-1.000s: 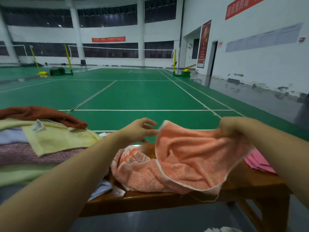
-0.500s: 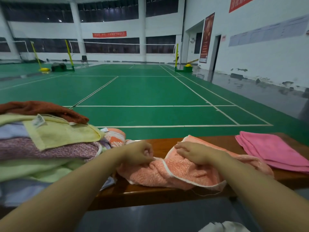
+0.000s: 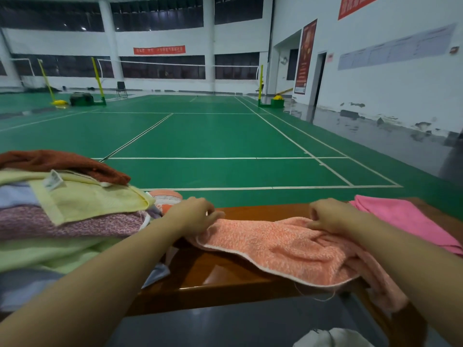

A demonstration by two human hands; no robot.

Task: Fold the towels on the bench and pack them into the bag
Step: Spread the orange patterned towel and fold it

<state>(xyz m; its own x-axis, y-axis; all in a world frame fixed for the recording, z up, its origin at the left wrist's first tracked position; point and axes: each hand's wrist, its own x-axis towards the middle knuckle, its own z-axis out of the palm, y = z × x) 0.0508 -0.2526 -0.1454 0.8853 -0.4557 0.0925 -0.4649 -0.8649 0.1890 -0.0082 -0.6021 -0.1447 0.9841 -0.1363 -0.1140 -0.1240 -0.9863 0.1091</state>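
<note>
An orange towel (image 3: 280, 249) lies spread across the wooden bench (image 3: 225, 279), its near edge hanging over the front. My left hand (image 3: 194, 215) pinches its far left corner. My right hand (image 3: 328, 215) pinches its far right part, where the cloth bunches. A folded pink towel (image 3: 400, 219) lies at the right end of the bench. A heap of unfolded towels (image 3: 62, 216), yellow, purple, pale green, blue and rust brown, fills the left. A bit of white fabric (image 3: 330, 338) shows at the bottom edge; I cannot tell whether it is the bag.
Behind the bench stretches a green badminton court (image 3: 213, 141) with white lines, nets and yellow posts. A grey floor strip runs along the white wall (image 3: 375, 91) at the right. Dark floor lies in front of the bench.
The orange towel was held up in the air, then came down onto the bench. My hands have since moved apart, pulling it out flat along the bench.
</note>
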